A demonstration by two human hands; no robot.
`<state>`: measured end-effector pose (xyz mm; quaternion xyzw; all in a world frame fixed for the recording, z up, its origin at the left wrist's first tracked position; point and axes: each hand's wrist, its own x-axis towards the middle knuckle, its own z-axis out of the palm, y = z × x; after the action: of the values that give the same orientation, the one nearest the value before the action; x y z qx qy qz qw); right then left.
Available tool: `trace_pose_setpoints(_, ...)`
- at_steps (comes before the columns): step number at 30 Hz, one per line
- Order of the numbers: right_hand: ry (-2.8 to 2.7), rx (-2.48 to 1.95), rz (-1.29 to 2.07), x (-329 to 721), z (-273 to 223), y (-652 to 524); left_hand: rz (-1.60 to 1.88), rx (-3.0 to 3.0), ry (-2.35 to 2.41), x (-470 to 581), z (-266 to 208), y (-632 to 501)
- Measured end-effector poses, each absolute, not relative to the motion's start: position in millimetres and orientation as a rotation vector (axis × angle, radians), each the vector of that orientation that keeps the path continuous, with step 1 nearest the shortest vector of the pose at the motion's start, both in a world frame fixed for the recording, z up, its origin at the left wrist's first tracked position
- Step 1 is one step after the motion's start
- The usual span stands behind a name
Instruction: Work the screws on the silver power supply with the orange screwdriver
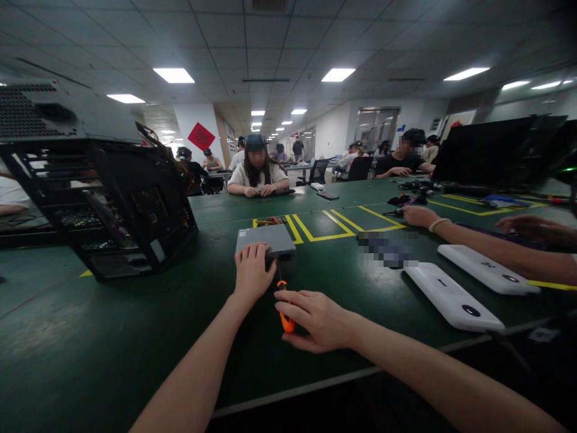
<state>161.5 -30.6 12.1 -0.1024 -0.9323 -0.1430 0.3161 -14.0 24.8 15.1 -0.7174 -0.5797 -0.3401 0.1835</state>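
A grey computer power supply unit (277, 236) lies on the green table in front of me. My left hand (253, 269) grips its near left part, fingers over the top and thumb down at the near face. In my right hand (319, 320) is a screwdriver (287, 323) with an orange and black handle, held between thumb and fingers. Its thin shaft points away from me to the near face of the power supply, close to my left thumb. Whether the tip sits in a screw is too small to tell.
An open black computer case (135, 210) stands at the left with another power supply (40, 111) on top. Bundled cables (270, 221) lie behind my power supply. Two white devices (455, 297) are at the right, near a co-worker's arm (478, 237). Another person (256, 168) sits opposite.
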Motion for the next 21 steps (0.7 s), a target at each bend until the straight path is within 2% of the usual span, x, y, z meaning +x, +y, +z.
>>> trace_pose_setpoints(4,-2.433,-0.269,-0.491,161.5,11.9,-31.0,-0.965,-2.025,-1.627,-13.9,15.5,24.4)
trace_pose_setpoints(11,-2.247,-0.357,-0.464,163.8,8.4,-26.7,-0.962,-2.029,-1.638,-14.2,15.8,25.0)
trace_pose_setpoints(16,-2.357,-0.351,-0.596,163.9,9.9,-28.0,-0.960,-2.027,-1.621,-14.7,15.3,25.7)
trace_pose_setpoints(21,-2.224,-0.428,-0.696,164.8,10.9,-27.6,-0.967,-2.019,-1.616,-14.5,15.3,25.4)
